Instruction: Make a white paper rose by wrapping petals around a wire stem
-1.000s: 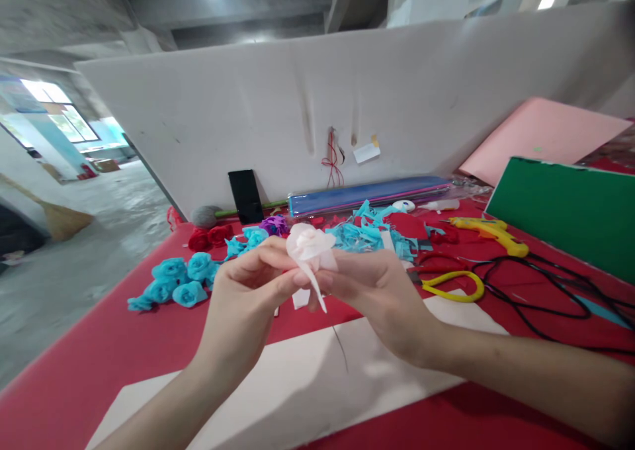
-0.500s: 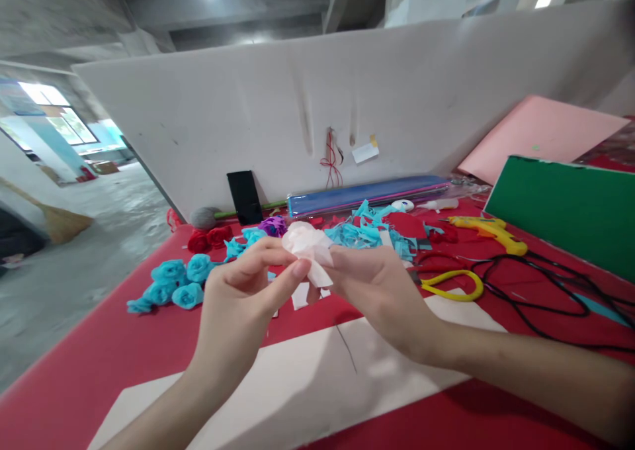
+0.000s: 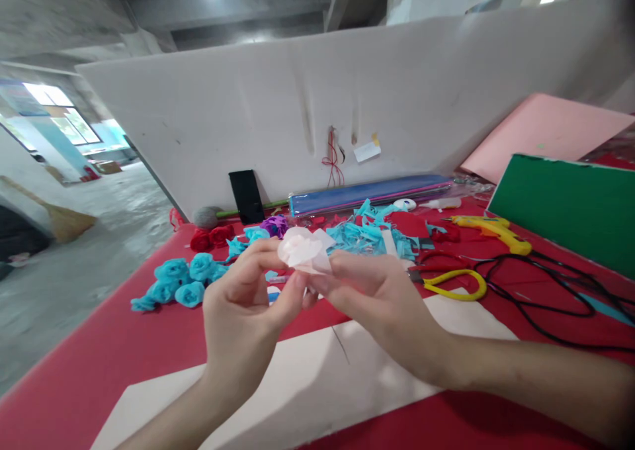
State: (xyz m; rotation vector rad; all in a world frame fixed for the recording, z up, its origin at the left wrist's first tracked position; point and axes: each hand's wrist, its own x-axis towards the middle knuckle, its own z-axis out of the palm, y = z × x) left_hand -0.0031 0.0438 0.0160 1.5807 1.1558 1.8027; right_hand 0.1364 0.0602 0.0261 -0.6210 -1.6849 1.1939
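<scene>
Between my two hands is a pale pink paper flower [image 3: 303, 248] with layered petals, held up above the table. My left hand [image 3: 251, 298] pinches its base from the left with thumb and fingers. From the right, my right hand [image 3: 374, 298] pinches the base and a petal's lower edge, its thumb close to the left thumb. A thin dark wire [image 3: 340, 345] shows beneath the hands, over a pale sheet of paper [image 3: 292, 384]. Whether the wire joins the flower is hidden by my fingers.
Blue paper roses [image 3: 173, 281] lie left on the red table [image 3: 99, 364]. Blue paper scraps [image 3: 364, 231] are behind my hands. To the right are yellow-handled pliers [image 3: 456, 283], a yellow glue gun [image 3: 493, 230], black cord [image 3: 536, 271] and a green board [image 3: 570, 212]. A phone [image 3: 247, 195] leans at the back.
My right thumb has moved left to the flower's base. The petal strip that hung down now lies folded up against the flower, and the white pieces below it no longer show.
</scene>
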